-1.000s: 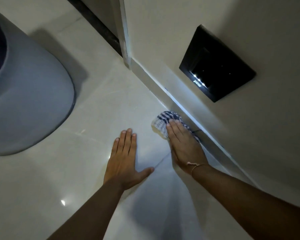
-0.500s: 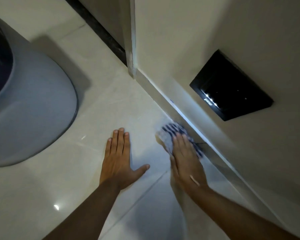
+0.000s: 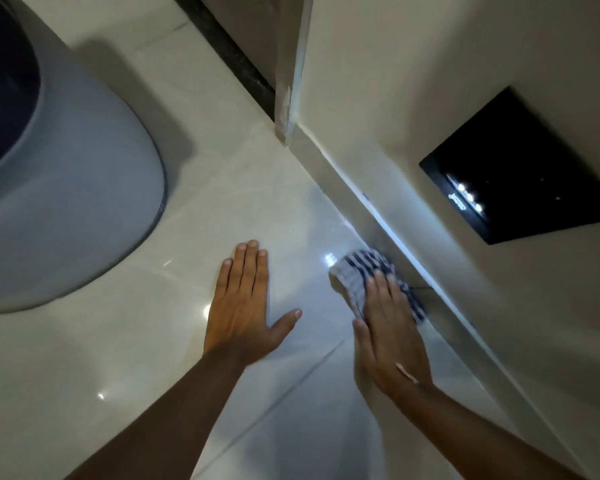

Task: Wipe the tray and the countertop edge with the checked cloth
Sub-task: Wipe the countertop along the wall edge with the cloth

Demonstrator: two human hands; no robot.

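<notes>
The blue-and-white checked cloth (image 3: pixel 361 271) lies bunched on the glossy pale countertop (image 3: pixel 194 216), right against the strip where the counter meets the wall (image 3: pixel 392 233). My right hand (image 3: pixel 388 334) presses flat on the cloth, fingers together, covering its near part. My left hand (image 3: pixel 243 306) rests palm down on the bare counter to the left, fingers spread a little, holding nothing. No tray is in view.
A large grey-white rounded basin (image 3: pixel 59 202) with a dark inside stands on the counter at the left. A black panel with small lights (image 3: pixel 520 168) is set in the wall at the right. A wall corner (image 3: pixel 291 98) juts out behind.
My right hand with the cloth stays along the wall edge, slightly blurred from rubbing. The view has shifted, so the panel and corner sit lower and further right. My left hand stays flat.
</notes>
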